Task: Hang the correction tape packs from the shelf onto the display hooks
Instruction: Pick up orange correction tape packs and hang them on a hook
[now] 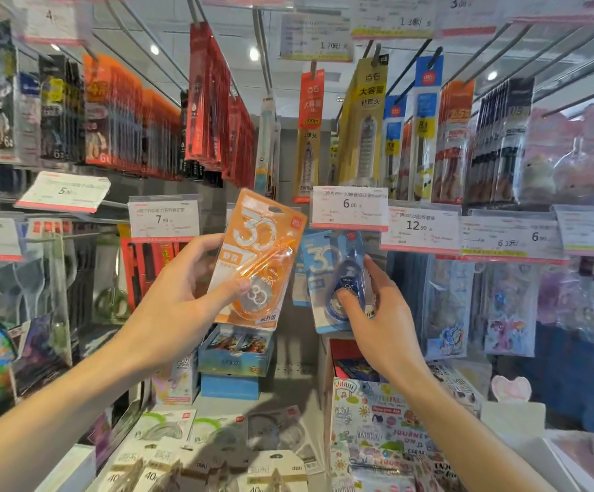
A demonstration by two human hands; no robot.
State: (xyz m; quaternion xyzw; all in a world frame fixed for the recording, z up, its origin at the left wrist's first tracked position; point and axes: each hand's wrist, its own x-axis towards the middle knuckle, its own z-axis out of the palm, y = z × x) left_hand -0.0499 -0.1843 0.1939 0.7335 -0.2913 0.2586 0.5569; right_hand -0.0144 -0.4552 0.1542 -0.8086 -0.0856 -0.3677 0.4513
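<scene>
My left hand [196, 296] holds an orange correction tape pack [258, 257] upright in front of the display, thumb across its clear blister. My right hand [373, 307] grips a blue correction tape pack [338, 278] that hangs under the 6.00 price tag [349, 207]; more blue packs sit behind it on the same hook. The hook itself is hidden behind the tag. Several more correction tape packs [217, 452] lie flat on the shelf below, near the bottom edge of the view.
Rows of hooks above carry pen and refill packs [363, 122]. Price tags [163, 218] jut out along the middle rail. Sticker packs [448, 307] hang at the right, scissors [111, 300] at the left. Small boxes [235, 353] and a patterned notebook box [377, 431] stand on the shelf.
</scene>
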